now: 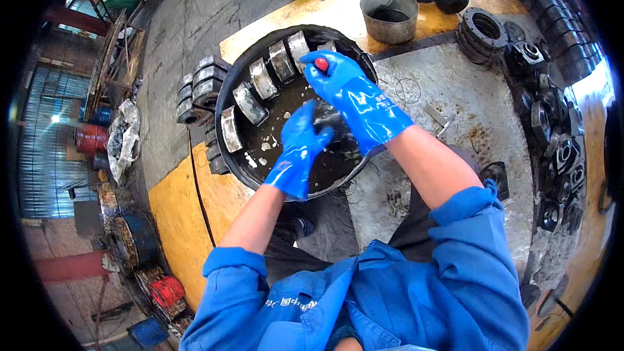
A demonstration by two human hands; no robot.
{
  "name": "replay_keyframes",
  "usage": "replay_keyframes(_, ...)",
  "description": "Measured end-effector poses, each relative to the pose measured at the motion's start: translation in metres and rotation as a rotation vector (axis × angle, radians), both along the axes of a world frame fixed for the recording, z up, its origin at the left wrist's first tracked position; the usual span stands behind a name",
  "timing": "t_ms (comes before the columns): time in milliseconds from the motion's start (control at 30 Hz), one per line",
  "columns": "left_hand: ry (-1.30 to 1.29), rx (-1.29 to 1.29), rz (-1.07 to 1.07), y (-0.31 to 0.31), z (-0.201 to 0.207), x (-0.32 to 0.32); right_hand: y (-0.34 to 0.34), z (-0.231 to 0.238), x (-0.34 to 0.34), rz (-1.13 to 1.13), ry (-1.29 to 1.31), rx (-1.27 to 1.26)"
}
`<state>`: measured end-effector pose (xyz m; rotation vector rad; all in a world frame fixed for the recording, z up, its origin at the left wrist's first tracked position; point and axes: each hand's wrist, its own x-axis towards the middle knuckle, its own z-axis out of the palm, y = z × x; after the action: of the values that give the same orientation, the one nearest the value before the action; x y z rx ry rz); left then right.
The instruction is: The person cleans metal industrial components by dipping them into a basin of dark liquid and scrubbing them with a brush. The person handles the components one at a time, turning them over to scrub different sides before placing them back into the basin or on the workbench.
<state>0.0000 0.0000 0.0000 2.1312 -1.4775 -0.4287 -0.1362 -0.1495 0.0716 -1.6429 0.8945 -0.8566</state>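
Note:
Both my hands wear long blue rubber gloves over a round dark tub [220, 101]. My right hand [338, 78] is closed round a red-ended handle [321, 64] at the tub's far right; the rest of the tool is hidden. Lower and to the left, my left hand [300, 138] is slightly blurred, with thumb and fingers apart and nothing visible in it. Thick curved metal pieces [249, 103] stand along the tub's left and far inner side. Dark liquid with pale flakes [265, 147] covers the bottom. A grey, blurred shape lies between my hands, too unclear to name.
More curved metal parts [209, 81] are stacked outside the tub, at its left. A grey metal bucket [390, 14] stands beyond it to the right. Dark rings [484, 29] and machine parts [549, 149] line the right side. A small metal tool [439, 119] lies on the floor plate.

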Motion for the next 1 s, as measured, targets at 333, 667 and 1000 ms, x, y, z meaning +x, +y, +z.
replay_keyframes(333,0.509,0.204,0.148,0.058,0.057,0.007,0.019,-0.002,0.01,0.042,-0.043,-0.085)
replay_keyframes(667,-0.152,0.561,0.186,0.063,0.056,-0.005,0.037,0.004,0.006,0.092,0.188,-0.193)
replay_keyframes(1000,1.582,0.33,0.219,0.064,-0.077,0.041,0.044,-0.009,0.014,0.024,0.056,-0.338)
